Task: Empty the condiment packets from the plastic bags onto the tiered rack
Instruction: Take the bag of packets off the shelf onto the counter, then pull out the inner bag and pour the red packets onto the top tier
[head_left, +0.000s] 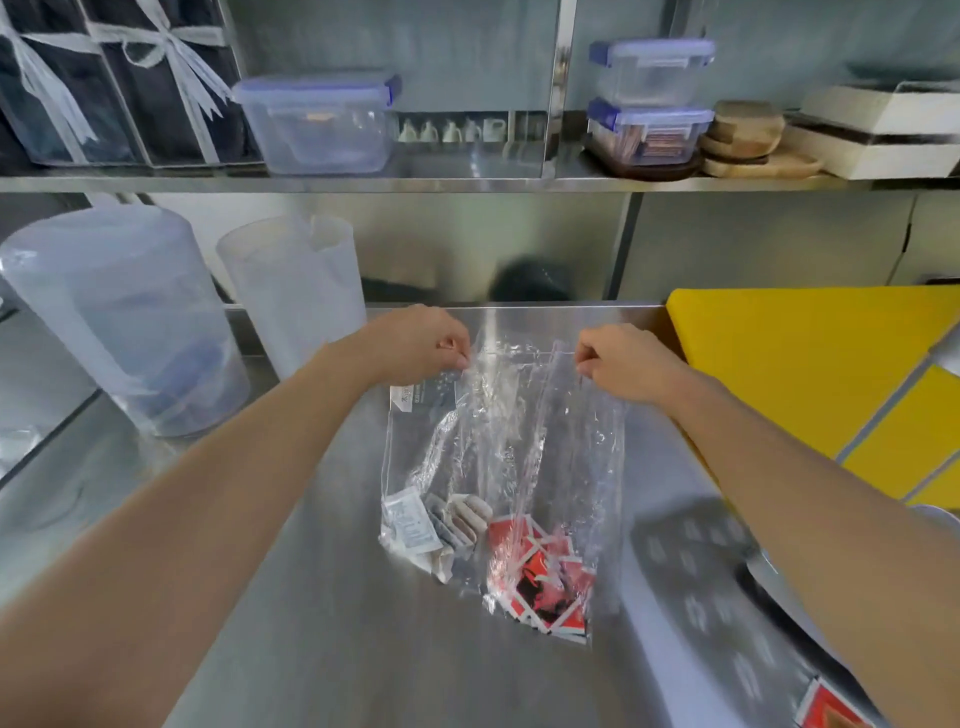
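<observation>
At frame centre, a crinkled clear bag (498, 467) hangs over the steel counter (322, 597), red packets (540, 582) and white packets (410, 525) bunched at its bottom. The left hand (421, 345) and right hand (618, 369), arms outstretched, each pinch a top corner.

Both hands (524, 358) pinch the plastic bag (498, 467) of packets (540, 577).

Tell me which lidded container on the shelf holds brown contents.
The lower container of the right-hand stack: brown contents show through it, while the one above looks empty.
</observation>
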